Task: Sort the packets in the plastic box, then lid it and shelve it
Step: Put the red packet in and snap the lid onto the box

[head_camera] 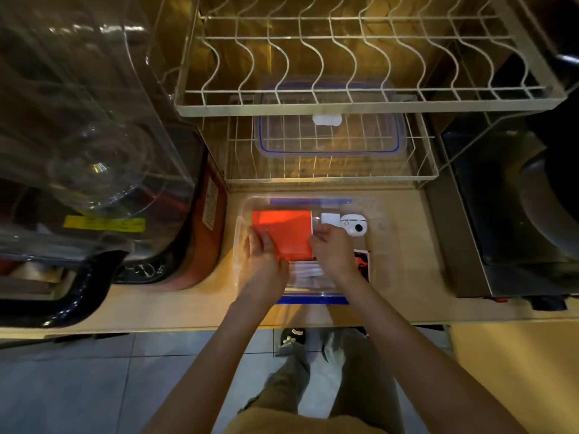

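open-topped plastic box (241,233) reachable from above, wire rack (329,177) just behind, appliances crowding both sides

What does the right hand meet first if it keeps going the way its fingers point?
Probably the small white block just beyond the right hand in the plastic box; depth is unclear.

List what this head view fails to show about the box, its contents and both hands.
- Clear packets in the plastic box: count unreadable, both hands cover them.
- Dark printed packet: the right hand and wrist hide most of it.
- Red packet: near corner under the left hand; grip unclear.
- White device: too small to identify.
- Lid on the rack: partly hidden by the upper rack's wires.
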`<state>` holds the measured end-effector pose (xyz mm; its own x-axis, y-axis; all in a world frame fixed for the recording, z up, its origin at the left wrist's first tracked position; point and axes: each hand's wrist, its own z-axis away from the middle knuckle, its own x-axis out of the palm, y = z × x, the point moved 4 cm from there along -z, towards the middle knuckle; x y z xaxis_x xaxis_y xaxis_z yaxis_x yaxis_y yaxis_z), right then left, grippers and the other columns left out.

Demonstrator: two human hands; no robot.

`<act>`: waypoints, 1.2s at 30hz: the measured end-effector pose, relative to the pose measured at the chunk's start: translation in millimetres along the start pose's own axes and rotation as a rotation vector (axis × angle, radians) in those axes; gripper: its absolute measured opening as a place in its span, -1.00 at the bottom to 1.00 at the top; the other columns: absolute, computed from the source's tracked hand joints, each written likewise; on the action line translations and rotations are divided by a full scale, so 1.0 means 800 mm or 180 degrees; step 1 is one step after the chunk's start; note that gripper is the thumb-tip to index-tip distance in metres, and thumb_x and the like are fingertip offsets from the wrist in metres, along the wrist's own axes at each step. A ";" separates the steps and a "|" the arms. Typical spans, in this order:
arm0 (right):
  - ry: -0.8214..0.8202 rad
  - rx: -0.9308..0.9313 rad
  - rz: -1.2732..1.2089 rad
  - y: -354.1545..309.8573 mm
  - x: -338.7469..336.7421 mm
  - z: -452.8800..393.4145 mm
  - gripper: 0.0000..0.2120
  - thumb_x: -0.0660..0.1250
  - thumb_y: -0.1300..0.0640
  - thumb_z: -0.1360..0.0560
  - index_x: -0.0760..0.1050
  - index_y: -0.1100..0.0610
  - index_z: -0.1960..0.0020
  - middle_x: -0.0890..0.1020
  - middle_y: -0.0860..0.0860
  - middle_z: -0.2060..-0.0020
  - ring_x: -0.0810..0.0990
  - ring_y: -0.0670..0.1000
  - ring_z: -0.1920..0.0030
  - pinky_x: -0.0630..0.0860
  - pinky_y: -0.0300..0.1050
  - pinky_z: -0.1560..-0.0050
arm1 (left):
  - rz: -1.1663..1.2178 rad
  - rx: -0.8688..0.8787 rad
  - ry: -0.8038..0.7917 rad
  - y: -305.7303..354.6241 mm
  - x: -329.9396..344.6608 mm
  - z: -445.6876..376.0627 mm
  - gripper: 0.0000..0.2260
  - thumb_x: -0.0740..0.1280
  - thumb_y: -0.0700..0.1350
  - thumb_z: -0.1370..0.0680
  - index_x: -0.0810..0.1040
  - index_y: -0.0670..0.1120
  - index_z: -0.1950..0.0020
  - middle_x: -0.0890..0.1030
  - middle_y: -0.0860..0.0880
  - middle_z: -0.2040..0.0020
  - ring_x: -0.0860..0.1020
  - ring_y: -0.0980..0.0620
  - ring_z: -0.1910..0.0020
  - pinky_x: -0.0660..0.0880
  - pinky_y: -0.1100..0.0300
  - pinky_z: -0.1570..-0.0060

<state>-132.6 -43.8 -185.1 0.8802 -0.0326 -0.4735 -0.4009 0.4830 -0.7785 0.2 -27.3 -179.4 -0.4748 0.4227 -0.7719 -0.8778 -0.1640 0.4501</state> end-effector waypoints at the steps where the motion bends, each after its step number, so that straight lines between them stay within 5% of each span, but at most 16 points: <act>1: -0.0015 -0.0020 -0.0024 0.002 0.002 0.000 -0.78 0.20 0.30 -0.51 0.60 0.23 -0.04 0.69 0.18 0.08 0.64 0.16 0.05 0.58 0.09 -0.04 | -0.0025 -0.0003 -0.0035 0.000 0.001 0.000 -0.39 0.12 -0.10 -0.58 -0.16 -0.23 -0.49 -0.16 -0.28 -0.52 -0.05 -0.25 -0.51 0.04 -0.01 -0.51; 7: 0.0056 -0.0046 -0.0116 0.008 0.007 -0.002 -0.75 0.23 0.28 -0.53 0.53 0.25 -0.18 0.65 0.16 -0.09 0.61 0.10 -0.10 0.54 0.02 -0.15 | -0.0088 0.0011 -0.0113 -0.003 0.005 0.001 -0.28 0.18 -0.09 -0.55 -0.29 -0.20 -0.47 -0.26 -0.25 -0.52 -0.16 -0.23 -0.51 -0.01 -0.03 -0.51; 16: 0.0474 -0.0510 0.0419 0.008 0.011 0.002 -0.87 0.24 0.28 -0.51 0.49 0.20 -0.04 0.61 0.16 0.09 0.59 0.11 0.10 0.48 -0.07 0.11 | -0.0276 0.0174 0.0175 0.002 0.008 0.007 -0.23 0.20 -0.01 -0.53 -0.28 -0.22 -0.47 -0.33 -0.17 -0.51 -0.29 -0.15 -0.50 -0.16 -0.04 -0.51; 23: -0.0198 -0.0426 0.0635 -0.004 -0.008 -0.006 -0.77 0.15 0.17 -0.58 0.57 0.21 -0.05 0.66 0.13 0.04 0.60 0.10 0.05 0.43 -0.15 0.13 | -0.0290 0.0179 -0.0004 0.004 0.010 0.006 -0.25 0.15 0.02 -0.56 -0.34 -0.21 -0.45 -0.31 -0.18 -0.52 -0.26 -0.13 -0.51 -0.12 -0.01 -0.50; 28: -0.0268 -0.0098 -0.0566 -0.031 -0.057 -0.010 -0.81 0.16 0.19 -0.57 0.53 0.08 0.11 0.58 -0.05 0.23 0.53 -0.03 0.18 0.44 -0.15 0.16 | -0.0410 0.0206 -0.0018 0.007 0.013 0.010 -0.26 0.12 0.08 -0.56 -0.34 -0.15 -0.46 -0.34 -0.18 -0.51 -0.30 -0.15 -0.50 -0.19 -0.05 -0.49; 31: 0.0057 0.0186 -0.1537 -0.050 -0.098 -0.029 -0.84 0.14 0.20 -0.57 0.49 0.20 -0.01 0.58 0.05 0.26 0.55 0.03 0.25 0.49 -0.11 0.24 | -0.0564 0.0144 -0.0097 0.013 0.011 0.010 -0.26 0.14 0.09 -0.56 -0.31 -0.13 -0.48 -0.34 -0.18 -0.51 -0.31 -0.14 -0.50 -0.21 -0.09 -0.48; 33: 0.0136 0.0418 -0.2150 -0.060 -0.120 -0.044 -0.78 0.15 0.15 -0.58 0.45 0.22 -0.14 0.61 0.12 0.14 0.59 0.08 0.17 0.54 -0.08 0.21 | -0.0393 0.0202 0.0027 0.026 -0.001 0.009 -0.32 0.17 0.05 -0.55 -0.15 -0.12 -0.50 -0.21 -0.18 -0.54 -0.20 -0.15 -0.52 -0.11 -0.09 -0.49; 36: 0.0043 0.0824 -0.2659 -0.061 -0.138 -0.070 -0.60 0.17 0.05 -0.58 0.33 0.20 -0.36 0.55 0.23 -0.16 0.58 0.14 -0.04 0.58 -0.03 0.06 | 0.0329 0.0246 0.0276 0.050 -0.038 -0.006 -0.59 0.21 -0.03 -0.53 0.36 -0.16 -0.34 0.37 -0.22 -0.39 0.33 -0.16 -0.38 0.30 -0.01 -0.33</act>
<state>-224.7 -112.7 -117.7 0.8565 -0.4741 0.2041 0.4457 0.4799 -0.7557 -20.6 -50.6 -140.1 -0.5691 0.3280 -0.7540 -0.8180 -0.1322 0.5598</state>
